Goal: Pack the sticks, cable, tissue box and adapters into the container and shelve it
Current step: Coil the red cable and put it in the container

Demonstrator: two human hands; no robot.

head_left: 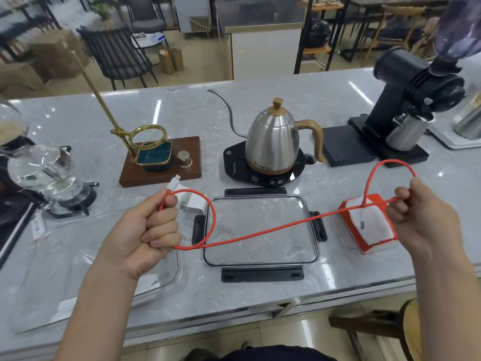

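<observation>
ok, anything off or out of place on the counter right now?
Nothing spilled or damaged. The red braided cable is strung loosely between the left hand and right hand, not yet coiled. The clear latch lid lies flat beneath it.

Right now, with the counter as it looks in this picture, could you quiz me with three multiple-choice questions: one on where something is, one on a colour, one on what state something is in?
1. Where does the tissue box lie?
A. right of the lid
B. inside the container
C. behind the kettle

2. What colour is the cable?
A. black
B. orange-red
C. green

3. How is the cable held?
A. lying loose on the counter
B. coiled inside the container
C. gripped by both hands

Answers:
1 A: the box sits on the counter just right of the clear lid, in front of the kettle.
2 B: its whole length shows orange-red.
3 C: the left hand and the right hand each curl round it, the span hanging above the lid, with the container left of it.
</observation>
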